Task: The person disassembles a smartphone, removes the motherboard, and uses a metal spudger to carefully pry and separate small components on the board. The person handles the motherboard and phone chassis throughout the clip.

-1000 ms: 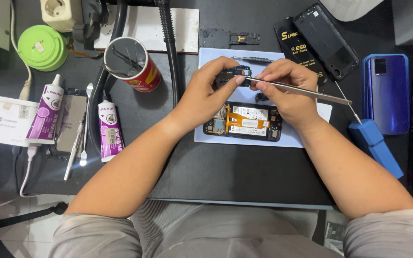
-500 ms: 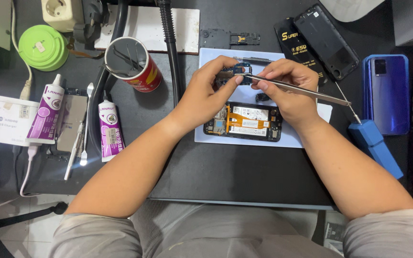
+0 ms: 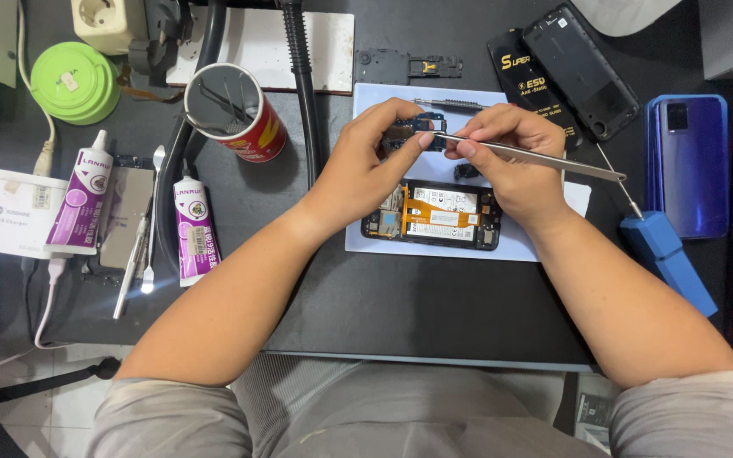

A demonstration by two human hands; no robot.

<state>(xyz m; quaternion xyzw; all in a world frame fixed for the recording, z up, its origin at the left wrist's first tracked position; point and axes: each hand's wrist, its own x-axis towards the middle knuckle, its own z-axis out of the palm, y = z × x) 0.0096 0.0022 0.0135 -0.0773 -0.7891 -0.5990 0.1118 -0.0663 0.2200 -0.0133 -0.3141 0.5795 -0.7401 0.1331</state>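
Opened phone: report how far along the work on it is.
Done: the opened phone lies backless on the pale mat, its back cover set aside. In hand: left hand holds a small board; right hand works tweezers at it. Left: board and cover remain off.

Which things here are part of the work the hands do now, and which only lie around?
In use:
- left hand pinching a small circuit board
- right hand holding metal tweezers to that board
- opened phone on the pale mat

Lying about:
- two purple glue tubes
- red can of tools
- blue phone
- blue-handled screwdriver
- green round container
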